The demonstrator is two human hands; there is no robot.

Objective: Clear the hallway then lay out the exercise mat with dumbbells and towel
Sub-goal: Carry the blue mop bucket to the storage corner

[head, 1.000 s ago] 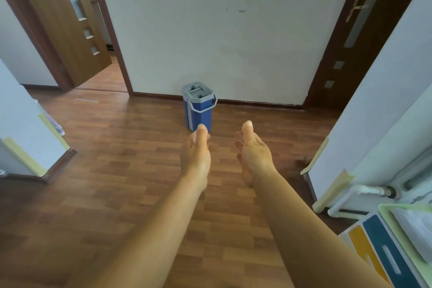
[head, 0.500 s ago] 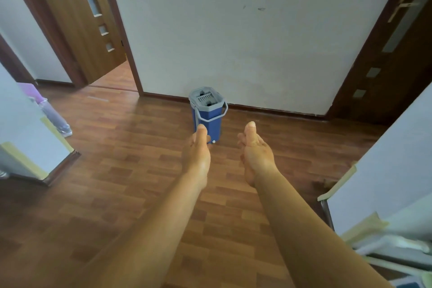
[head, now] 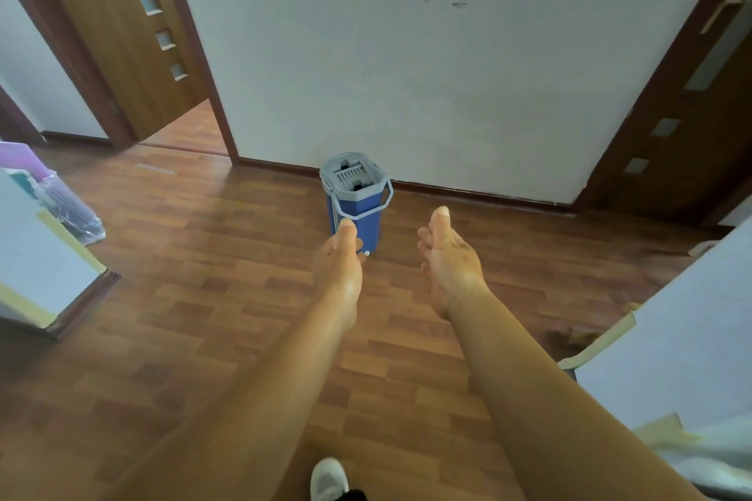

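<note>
A blue mop bucket point(head: 358, 211) with a grey wringer top and a grey handle stands on the wooden floor against the far white wall. Both my arms are stretched out toward it. My left hand point(head: 339, 260) is open and empty, its thumb overlapping the bucket's lower left side in the picture. My right hand point(head: 447, 256) is open and empty too, to the right of the bucket and apart from it. Mat, dumbbells and towel are not in view.
A purple rolled item in clear plastic point(head: 61, 199) lies at the left behind a white wall corner point(head: 44, 252). An open wooden door point(head: 122, 37) is at the back left, a dark door point(head: 691, 106) at the right. My shoe point(head: 327, 478) shows at the bottom.
I have moved forward and the bucket looms larger and nearer to my hands. The radiator pipe and coloured box at the right have left the view. A shoe now shows at the bottom.
</note>
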